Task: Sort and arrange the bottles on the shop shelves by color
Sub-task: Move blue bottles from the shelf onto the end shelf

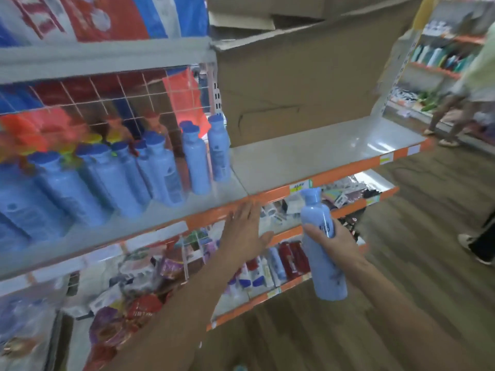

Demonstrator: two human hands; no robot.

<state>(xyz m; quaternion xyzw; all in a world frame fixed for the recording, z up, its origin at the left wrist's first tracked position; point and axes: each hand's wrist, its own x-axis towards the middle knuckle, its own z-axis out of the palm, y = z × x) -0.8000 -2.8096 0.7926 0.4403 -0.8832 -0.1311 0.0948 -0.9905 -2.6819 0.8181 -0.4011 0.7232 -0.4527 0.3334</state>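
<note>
my right hand (pixel 332 242) grips one smooth blue plastic bottle (pixel 328 274) before the metal shelf (pixel 308 156); my left hand (pixel 243 231) lies flat, fingers straight, at its orange edge.

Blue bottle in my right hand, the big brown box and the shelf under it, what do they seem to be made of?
Blue bottle: probably plastic, opaque and smooth, with a soft sheen and a moulded cap. Brown box: cardboard, matte, creased, with folded flaps. Shelf: likely painted sheet metal, pale grey and glossy, since light reflects off it.
</note>
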